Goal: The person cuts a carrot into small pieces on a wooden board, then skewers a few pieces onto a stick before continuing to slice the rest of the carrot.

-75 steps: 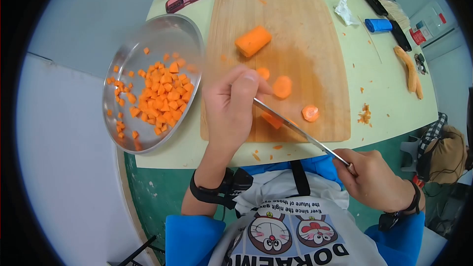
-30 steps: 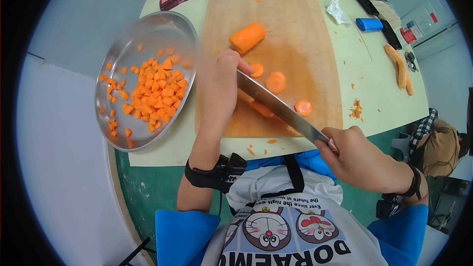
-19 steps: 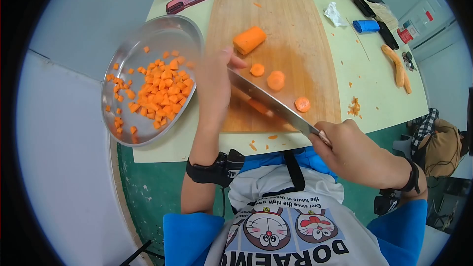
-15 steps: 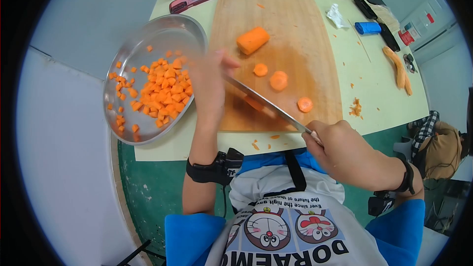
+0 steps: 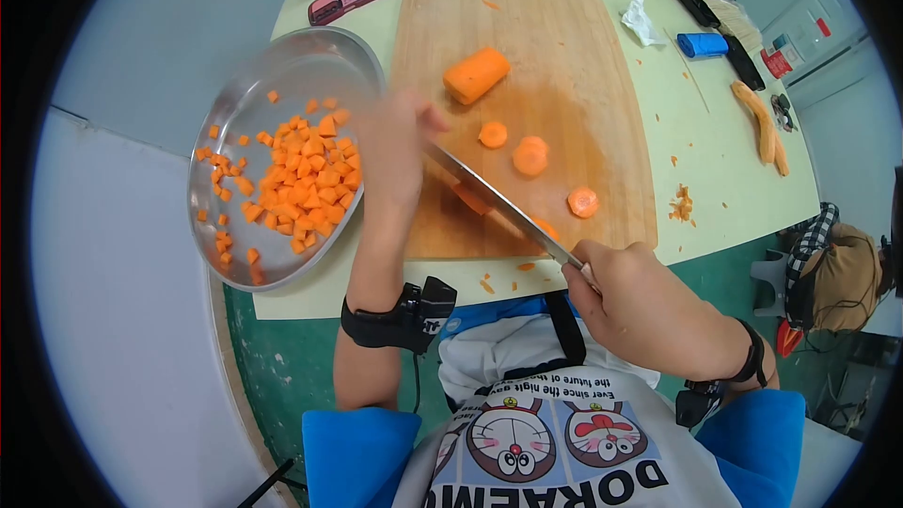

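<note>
1. The right hand (image 5: 649,306) grips a knife (image 5: 499,202) slanting over the board (image 5: 564,28).
2. The left hand (image 5: 390,150), blurred, is near the board's left edge.
3. A carrot chunk (image 5: 477,75) lies on the board.
4. Left of the board, a metal tray (image 5: 235,115) holds carrot cubes (image 5: 306,174).

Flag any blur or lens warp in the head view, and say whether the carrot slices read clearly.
Head view: left hand smeared, fingertips indistinct; head view: haze over the tray's upper right side; head view: table edges bowed, frame corners black; head view: carrot slices and knife fairly crisp.
</note>
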A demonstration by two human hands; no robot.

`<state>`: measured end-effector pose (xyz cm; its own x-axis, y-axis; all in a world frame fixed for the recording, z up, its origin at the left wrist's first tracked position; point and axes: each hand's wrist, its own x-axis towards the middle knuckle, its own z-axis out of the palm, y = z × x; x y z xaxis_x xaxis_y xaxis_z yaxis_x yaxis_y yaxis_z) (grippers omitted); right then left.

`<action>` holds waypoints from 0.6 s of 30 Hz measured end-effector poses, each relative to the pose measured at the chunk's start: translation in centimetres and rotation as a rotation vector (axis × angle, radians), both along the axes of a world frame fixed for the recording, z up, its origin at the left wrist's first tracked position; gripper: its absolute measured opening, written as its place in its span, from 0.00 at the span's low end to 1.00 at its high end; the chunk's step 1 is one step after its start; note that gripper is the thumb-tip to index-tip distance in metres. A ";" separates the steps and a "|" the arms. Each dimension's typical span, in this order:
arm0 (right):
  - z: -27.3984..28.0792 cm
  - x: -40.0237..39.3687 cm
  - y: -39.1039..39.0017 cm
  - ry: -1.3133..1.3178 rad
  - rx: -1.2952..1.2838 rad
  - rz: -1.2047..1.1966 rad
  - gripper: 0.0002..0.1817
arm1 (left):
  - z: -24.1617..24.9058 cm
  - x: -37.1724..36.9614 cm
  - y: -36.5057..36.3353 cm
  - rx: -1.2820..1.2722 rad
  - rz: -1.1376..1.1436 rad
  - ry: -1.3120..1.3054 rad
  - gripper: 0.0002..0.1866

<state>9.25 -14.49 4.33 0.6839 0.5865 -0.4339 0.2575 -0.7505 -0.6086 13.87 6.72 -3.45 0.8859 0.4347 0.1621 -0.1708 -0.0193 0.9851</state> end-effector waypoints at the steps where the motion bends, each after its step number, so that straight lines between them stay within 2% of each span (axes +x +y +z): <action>1: 0.0 0.0 0.1 0.004 -0.002 0.003 0.10 | -0.1 0.1 0.1 0.069 -0.026 -0.011 0.16; 8: -0.2 0.0 0.2 0.004 -0.010 -0.023 0.10 | 0.4 -0.1 -0.1 0.116 -0.020 0.044 0.16; 10: -0.6 0.1 -0.1 0.004 -0.007 -0.025 0.10 | 0.0 0.5 -0.6 0.103 0.050 0.000 0.16; 12: -1.5 0.1 -0.6 -0.045 0.162 -0.047 0.08 | 0.1 0.5 -0.7 0.129 0.042 -0.020 0.16; 16: -2.1 -0.4 0.0 -0.056 0.101 -0.089 0.09 | -1.1 0.5 -0.5 0.104 0.055 -0.031 0.16; 18: -1.2 0.3 0.5 -0.054 0.069 0.010 0.10 | -2.2 0.6 0.0 0.074 0.088 0.013 0.16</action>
<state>9.55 -14.00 3.11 0.6994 0.6206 -0.3546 0.2987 -0.7045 -0.6438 14.43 6.73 -5.60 0.8471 0.4981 0.1851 -0.1520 -0.1066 0.9826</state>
